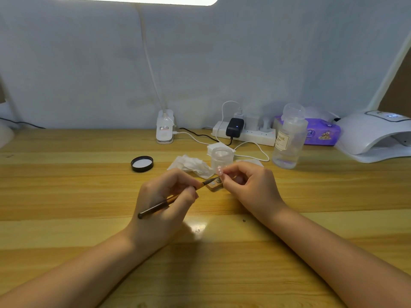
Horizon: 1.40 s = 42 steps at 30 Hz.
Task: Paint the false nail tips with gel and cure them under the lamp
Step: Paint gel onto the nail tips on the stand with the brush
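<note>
On wooden desk (66, 185) (pale wall) | left hand (164, 203) pinches brush (169, 202) | right hand (251, 185) pinches nail tip (219, 170)

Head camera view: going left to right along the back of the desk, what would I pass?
Clip lamp base → power strip → clear bottle → purple wipes pack → white curing lamp.

The two hands are placed at the middle of the table (66, 196), the left hand (165, 203) just left of the right hand (249, 185). Behind them a jar (222, 157) is set, with tissues (191, 164) to its left and a lid (142, 163) further left. A bottle (289, 138) is found right of the jar. The curing lamp (373, 136) is placed at the far right, and a power strip (244, 133) lies along the back wall.
</note>
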Each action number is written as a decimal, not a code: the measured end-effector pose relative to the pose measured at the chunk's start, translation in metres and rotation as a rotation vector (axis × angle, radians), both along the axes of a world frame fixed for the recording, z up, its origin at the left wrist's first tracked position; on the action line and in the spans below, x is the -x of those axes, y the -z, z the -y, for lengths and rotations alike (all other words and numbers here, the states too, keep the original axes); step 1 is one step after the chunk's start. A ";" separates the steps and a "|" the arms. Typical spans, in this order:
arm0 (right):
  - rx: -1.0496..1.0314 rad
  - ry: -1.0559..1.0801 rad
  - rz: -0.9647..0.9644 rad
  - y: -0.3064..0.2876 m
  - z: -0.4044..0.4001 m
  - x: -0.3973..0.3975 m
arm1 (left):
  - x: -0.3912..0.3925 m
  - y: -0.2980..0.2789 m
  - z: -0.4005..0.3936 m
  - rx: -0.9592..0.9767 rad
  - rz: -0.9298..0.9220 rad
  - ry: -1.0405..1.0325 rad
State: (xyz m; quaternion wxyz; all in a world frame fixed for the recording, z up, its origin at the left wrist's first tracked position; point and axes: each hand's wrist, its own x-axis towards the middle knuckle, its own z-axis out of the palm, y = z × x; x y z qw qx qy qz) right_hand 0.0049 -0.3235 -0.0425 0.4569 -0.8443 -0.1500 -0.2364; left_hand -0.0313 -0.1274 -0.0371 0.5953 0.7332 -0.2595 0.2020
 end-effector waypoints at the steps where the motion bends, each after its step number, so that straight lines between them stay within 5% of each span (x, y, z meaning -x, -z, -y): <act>1: 0.005 -0.001 -0.003 0.000 0.000 0.000 | 0.000 0.000 0.000 0.016 0.002 -0.003; 42: 0.034 0.033 0.014 0.000 0.001 -0.001 | -0.001 0.002 -0.001 0.012 -0.033 0.019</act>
